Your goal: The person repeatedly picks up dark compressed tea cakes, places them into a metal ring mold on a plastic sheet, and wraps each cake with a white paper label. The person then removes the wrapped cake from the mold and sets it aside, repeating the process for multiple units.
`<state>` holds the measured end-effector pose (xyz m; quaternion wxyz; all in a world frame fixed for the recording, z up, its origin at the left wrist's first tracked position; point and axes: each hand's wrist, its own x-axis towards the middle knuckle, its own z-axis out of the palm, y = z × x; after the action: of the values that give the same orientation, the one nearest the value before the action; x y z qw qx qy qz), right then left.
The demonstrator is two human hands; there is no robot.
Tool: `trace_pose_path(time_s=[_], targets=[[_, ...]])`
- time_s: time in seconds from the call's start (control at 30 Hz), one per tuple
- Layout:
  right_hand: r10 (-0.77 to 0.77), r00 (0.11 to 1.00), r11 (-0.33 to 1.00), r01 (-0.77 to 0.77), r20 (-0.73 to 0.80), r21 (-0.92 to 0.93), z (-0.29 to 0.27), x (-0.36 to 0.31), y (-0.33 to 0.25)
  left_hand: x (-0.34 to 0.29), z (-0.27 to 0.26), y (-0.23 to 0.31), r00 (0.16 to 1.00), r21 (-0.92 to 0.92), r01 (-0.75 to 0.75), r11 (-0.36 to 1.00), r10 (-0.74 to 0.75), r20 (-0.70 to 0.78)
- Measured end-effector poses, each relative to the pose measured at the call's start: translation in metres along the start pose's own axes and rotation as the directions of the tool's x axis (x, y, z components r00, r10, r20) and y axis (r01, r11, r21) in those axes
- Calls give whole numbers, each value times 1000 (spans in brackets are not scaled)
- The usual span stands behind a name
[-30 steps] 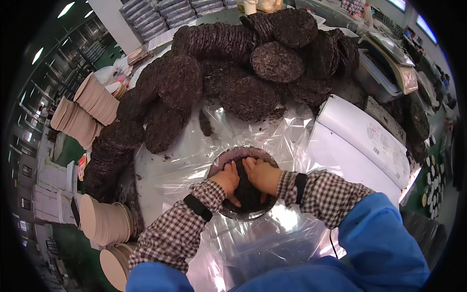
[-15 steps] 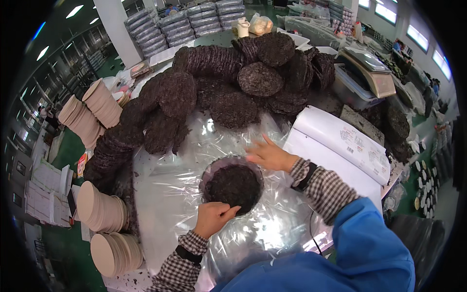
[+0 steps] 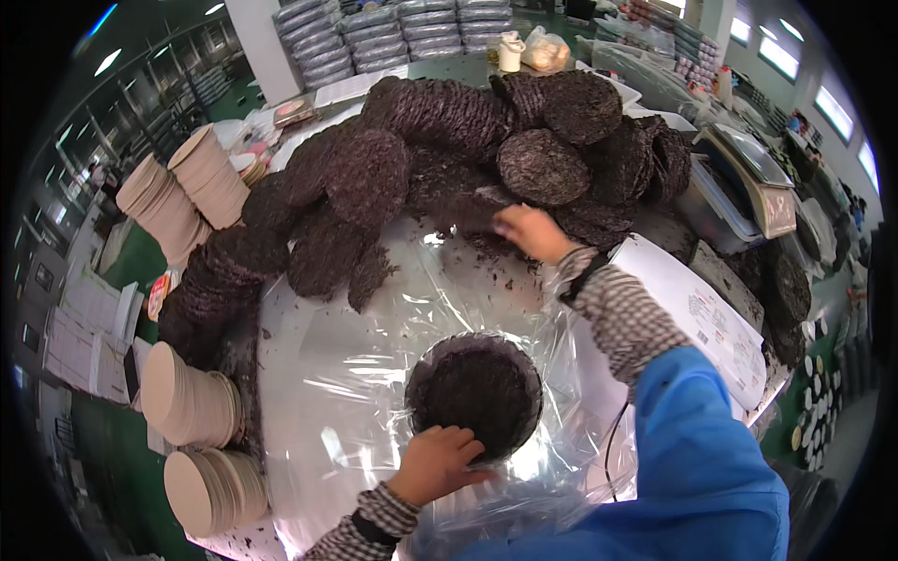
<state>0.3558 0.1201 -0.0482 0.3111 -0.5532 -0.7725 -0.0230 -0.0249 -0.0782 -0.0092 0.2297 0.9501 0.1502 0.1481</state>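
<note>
A round bowl (image 3: 534, 374) with a dull purplish rim stands on plastic film, holding dark, flaky dried seaweed (image 3: 470, 393). At its near edge my left hand (image 3: 438, 465) grips the rim, fingers curled over the inside and thumb stretched along the outside. Beyond the bowl, my right hand (image 3: 533, 234) pinches the edge of a dark seaweed cake (image 3: 463, 213), which is smeared by motion at the front of the pile. Behind it, many round seaweed cakes (image 3: 544, 166) lean and lie in an arc.
Stacks of pale round discs (image 3: 192, 397) line the left side. A large printed sheet or roll (image 3: 687, 309) lies to the right, near a scale (image 3: 748, 173) on a clear plastic tub. Clear film (image 3: 346, 355) covers the tabletop. A white jug (image 3: 511, 51) stands behind the pile.
My right hand has moved from beside the bowl up to the pile and onto a seaweed cake. My left hand has shifted to grip the bowl's near rim. The view has shifted.
</note>
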Motion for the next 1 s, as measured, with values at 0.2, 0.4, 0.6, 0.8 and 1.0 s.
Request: trace_pose_path(time_s=[0.2, 0.4, 0.6, 0.8, 1.0], targets=[[415, 908, 422, -143, -51, 895, -119, -12, -102, 28, -33, -82, 831, -255, 474, 842, -524, -185], [287, 941, 577, -319, 180, 752, -52, -121, -194, 22, -41, -132, 591, -844, 300, 444, -781, -201], [303, 935, 812, -354, 183, 464, -29, -132, -209, 65, -18, -40, 794, 275, 607, 745, -560, -236], [325, 889, 506, -451, 322, 735, -34, -134, -200, 56, -32, -34, 782, -71, 497, 865, -482, -395], [246, 964, 920, -265, 101, 290, -30, -143, -226, 34, 10, -3, 966, 173, 256, 951, -243, -92]])
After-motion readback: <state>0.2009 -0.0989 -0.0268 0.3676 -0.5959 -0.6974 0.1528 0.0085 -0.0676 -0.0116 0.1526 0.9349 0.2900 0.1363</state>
